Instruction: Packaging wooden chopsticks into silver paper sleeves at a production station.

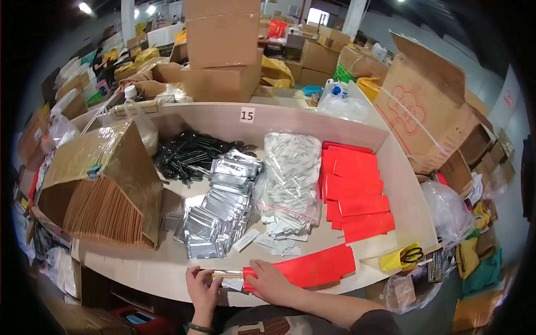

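At the near edge of the table, my left hand (204, 286) pinches the left end of thin light-brown sticks (228, 274) and a silver packet (233, 283). Their right ends run into the mouth of a long red paper sleeve (318, 267). My right hand (272, 283) grips the sleeve near that mouth, thumb and fingers closed on the paper. Just beyond my hands lie loose small white packets (279, 231) and a spread pile of silver packets (220, 206). Stacked red sleeves (357, 184) are at the right.
A cardboard box (106, 184) packed with thin brown pieces stands left. Behind the silver pile are black plastic-wrapped utensils (187, 156); a clear bag of white packets (290, 173) lies mid-table. Scissors (412, 255) sit in a yellow holder (399, 259) at right. A low rim (212, 114) borders the table.
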Motion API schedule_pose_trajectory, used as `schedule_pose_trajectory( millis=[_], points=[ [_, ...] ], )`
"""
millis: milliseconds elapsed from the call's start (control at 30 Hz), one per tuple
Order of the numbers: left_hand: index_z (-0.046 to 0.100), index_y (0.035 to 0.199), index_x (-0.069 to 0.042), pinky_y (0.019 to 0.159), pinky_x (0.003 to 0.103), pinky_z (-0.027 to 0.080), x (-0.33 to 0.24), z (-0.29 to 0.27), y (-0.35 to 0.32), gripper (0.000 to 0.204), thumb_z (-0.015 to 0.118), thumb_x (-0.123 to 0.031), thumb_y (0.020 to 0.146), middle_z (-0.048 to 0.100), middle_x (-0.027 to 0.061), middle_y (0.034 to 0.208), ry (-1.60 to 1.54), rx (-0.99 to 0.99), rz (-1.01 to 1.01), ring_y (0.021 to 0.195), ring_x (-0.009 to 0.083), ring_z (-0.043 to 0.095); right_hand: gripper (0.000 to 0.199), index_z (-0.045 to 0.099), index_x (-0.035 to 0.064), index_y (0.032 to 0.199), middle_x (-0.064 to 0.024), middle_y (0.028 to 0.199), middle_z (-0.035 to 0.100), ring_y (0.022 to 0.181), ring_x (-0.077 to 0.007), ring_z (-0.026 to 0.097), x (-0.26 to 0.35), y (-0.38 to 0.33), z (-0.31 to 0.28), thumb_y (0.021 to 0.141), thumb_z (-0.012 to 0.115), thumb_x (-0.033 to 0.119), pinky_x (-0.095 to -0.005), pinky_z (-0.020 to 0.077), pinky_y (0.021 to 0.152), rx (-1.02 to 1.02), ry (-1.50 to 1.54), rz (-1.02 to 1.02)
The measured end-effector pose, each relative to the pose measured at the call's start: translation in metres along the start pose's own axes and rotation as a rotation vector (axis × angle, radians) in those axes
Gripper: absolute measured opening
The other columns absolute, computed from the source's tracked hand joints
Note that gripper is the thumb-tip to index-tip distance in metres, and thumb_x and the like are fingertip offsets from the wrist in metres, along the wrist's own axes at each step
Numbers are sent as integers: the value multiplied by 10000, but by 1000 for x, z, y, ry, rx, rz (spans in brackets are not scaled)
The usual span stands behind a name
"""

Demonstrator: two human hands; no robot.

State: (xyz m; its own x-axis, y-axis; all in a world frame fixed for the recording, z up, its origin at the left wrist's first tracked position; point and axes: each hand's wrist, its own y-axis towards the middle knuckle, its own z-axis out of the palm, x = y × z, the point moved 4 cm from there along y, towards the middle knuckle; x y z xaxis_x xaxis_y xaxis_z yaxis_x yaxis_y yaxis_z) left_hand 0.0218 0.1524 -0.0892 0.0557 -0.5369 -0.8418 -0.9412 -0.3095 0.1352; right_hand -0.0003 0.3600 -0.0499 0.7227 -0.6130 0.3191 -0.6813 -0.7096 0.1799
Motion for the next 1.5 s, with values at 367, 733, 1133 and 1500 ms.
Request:
schedule_pose_trajectory(
  millis=[367,733,1133,1500],
  points=[
    [594,1121,-12,808,389,506,-41,38,-18,323,707,-62,823,598,191,991,1,228,18,897,345,617,431,537,25,1100,-219,1215,545,1104,-385,534,-11,7,4,752,735,185,-487,431,959,-53,182,-58],
    [605,945,-44,652,425,513,-51,-5,11,401,794,-240,651,634,137,839,587,505,364,753,344,631,59,636,74,779,-120,865,615,881,-320,626,-58,-2,-41,764,643,131,-429,529,793,-22,128,-310],
    [569,1100,-2,846,381,506,-107,55,-26,423,731,-116,726,578,197,1050,-267,965,230,962,310,615,642,571,-35,1133,-308,1296,505,1205,-438,493,-65,-16,-43,750,774,439,-512,409,994,430,197,121],
    [579,1139,-48,781,389,525,-32,17,2,472,768,-157,720,641,173,993,221,361,44,906,361,640,397,589,7,788,-188,760,631,745,-372,630,-43,-1,-31,923,604,380,-489,476,645,337,66,629]
  ],
)
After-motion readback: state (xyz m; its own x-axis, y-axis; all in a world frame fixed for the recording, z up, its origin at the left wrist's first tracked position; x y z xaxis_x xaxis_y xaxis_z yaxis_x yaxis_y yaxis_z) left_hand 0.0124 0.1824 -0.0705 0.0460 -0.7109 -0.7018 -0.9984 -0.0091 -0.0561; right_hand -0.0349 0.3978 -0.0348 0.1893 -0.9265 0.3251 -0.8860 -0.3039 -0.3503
